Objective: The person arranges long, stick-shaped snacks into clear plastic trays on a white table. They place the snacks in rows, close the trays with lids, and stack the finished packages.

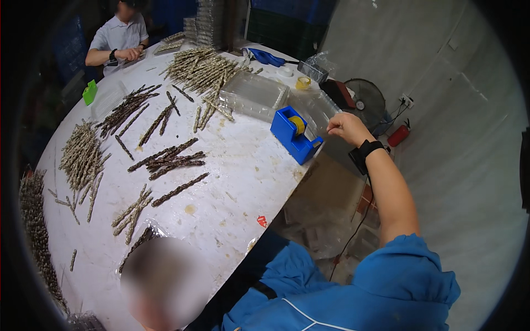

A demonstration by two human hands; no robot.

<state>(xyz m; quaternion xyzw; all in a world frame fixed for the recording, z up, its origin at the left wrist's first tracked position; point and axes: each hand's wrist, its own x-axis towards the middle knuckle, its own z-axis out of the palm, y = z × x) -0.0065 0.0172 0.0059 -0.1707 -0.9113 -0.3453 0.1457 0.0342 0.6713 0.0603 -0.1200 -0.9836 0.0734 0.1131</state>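
My right hand (pixel 351 130) reaches out beside the cutting end of a blue tape dispenser (pixel 296 144) with a yellow roll. Its fingertips are pinched together; whatever is between them is too small to make out. The dispenser stands at the table's right edge. A blurred patch covers the near side of the table, so my left hand cannot be made out. Clear plastic wrap (pixel 157 225) with dark knobbly sticks (pixel 138 245) inside shows above that patch. Close by lie several pale knobbly sticks (pixel 132 214) and a dark bunch (pixel 174 160).
Piles of pale sticks (pixel 201 69) and dark sticks (pixel 127 110) spread over the white table (pixel 232 193). Clear plastic boxes (pixel 254 95) stand behind the dispenser. A fan (pixel 367 102) and a red extinguisher (pixel 398 134) are off the table's right side. Across the table a person (pixel 120 41) handles something.
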